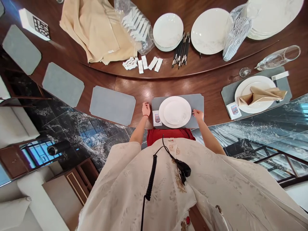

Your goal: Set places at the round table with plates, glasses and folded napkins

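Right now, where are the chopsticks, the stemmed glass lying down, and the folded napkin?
chopsticks [181, 50], head view, middle of the bundle
stemmed glass [276, 58], head view, its bowl
folded napkin [261, 96], head view, its top fold, on the plate

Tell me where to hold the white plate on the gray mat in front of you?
Pinch the outer rim of the white plate on its right side, coming from above with your right hand, which is closest. The round plate lies flat on the gray mat, so the rim is probably the easiest part to grip.

Five grey placemats [112, 105] — two of them with paired white plates [175, 112] — and one wine glass [270, 61].
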`<state>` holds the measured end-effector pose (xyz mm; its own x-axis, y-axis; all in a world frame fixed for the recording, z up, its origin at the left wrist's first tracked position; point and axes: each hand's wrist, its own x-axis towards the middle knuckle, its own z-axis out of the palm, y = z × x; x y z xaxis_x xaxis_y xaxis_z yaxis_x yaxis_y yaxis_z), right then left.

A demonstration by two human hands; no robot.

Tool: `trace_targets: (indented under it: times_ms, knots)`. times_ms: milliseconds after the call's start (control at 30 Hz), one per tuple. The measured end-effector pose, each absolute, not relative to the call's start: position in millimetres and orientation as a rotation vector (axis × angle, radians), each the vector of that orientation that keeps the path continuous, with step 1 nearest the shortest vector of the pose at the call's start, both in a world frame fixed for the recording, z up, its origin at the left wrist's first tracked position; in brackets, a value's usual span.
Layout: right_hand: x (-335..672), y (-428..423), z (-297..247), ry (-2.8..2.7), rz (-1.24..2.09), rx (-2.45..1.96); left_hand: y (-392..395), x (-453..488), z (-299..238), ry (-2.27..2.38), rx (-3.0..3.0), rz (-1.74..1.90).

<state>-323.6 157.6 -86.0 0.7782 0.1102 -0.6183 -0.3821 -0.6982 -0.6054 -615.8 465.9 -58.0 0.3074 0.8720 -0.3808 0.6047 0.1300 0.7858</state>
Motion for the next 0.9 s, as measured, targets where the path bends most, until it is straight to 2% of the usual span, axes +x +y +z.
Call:
trace_targets:
  times_ms: [100,233,367,500,700,900]
  knots:
    - [-299.7,185.2,-81.2,0.146,0.728,-2.193,509.9,-571.1,-49.9,1.360,1.692,0.463]
    - [-286.0,235.1,-66.3,0.030,0.671,-2.063,580.7,-484.3,-39.1,1.085,1.942,0.458]
    - [-297.0,266.6,-46.7,-0.074,0.676,-1.941,627.0,-412.3,-28.9,0.867,2.279,0.171]
    - [-312.0,267.7,-34.5,-0.113,0.665,-1.908,639.2,-394.2,-28.6,0.614,2.566,-0.162]
    - [-329.0,251.1,-27.5,-0.005,0.694,-1.906,610.5,-430.8,-31.8,0.475,2.537,-0.169]
    - [-351.8,251.2,-12.3,0.140,0.897,-1.703,487.6,-450.1,-24.1,0.853,1.669,0.314]
